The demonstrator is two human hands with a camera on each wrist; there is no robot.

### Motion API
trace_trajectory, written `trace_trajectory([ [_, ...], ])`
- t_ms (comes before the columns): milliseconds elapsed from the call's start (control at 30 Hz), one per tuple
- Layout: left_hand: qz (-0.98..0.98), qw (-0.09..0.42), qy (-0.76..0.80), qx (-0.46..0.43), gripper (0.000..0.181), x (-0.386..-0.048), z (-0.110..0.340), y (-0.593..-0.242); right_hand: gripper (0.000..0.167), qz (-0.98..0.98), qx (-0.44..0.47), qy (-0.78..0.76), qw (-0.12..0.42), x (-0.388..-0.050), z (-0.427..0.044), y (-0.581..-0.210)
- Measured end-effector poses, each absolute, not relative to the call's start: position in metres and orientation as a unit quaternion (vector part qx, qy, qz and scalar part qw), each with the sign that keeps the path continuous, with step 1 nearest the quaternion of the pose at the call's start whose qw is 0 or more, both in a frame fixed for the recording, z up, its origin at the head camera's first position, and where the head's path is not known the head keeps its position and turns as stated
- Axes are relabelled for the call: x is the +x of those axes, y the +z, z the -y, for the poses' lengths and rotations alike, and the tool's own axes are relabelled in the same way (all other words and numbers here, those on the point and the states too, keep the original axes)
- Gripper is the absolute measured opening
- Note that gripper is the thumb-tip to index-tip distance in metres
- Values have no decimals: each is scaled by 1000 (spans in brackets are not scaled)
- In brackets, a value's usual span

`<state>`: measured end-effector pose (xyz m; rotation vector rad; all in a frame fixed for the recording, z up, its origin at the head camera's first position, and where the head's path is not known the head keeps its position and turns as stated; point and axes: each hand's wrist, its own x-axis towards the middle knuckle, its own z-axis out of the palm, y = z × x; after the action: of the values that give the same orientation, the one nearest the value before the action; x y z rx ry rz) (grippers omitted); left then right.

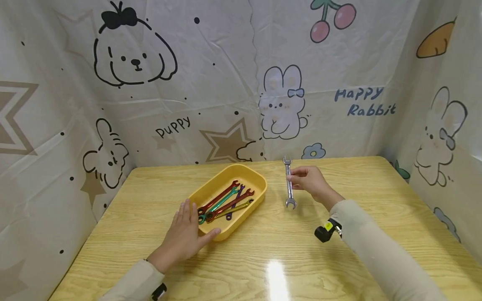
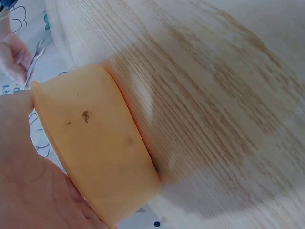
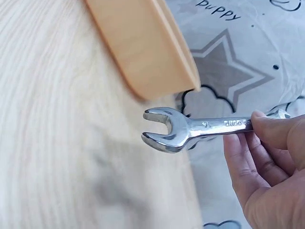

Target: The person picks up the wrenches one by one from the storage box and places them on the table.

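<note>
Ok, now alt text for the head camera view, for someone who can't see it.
A right hand pinches a silver double open-end wrench over a wood-grain table. The left hand rests against a yellow tray holding red, green and purple combination wrenches and a gold wrench. Behind hangs a pale cloth printed with cartoon puppies and rabbits.

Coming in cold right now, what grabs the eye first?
The yellow bin, left of the table's middle, loaded with red, teal, purple and gold wrenches. Then the silver double open-end wrench to its right, pinched in the right hand. Behind, the big cartoon puppy face, upper left.
</note>
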<state>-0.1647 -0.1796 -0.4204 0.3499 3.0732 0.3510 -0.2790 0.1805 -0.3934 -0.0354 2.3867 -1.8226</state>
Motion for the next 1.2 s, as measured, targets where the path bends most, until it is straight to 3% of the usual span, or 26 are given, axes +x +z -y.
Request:
trace_trajectory([
  [167, -987, 14, 113, 111, 114, -165, 181, -421, 32, -778, 4, -619, 112, -279, -185, -412],
  [533, -987, 8, 113, 110, 114, -165, 180, -418, 34, -755, 44, -638, 143, -283, -181, -436],
  [1200, -987, 16, 110, 112, 116, -167, 181, -422, 21, -828, 65, -541, 135, -284, -176, -452],
])
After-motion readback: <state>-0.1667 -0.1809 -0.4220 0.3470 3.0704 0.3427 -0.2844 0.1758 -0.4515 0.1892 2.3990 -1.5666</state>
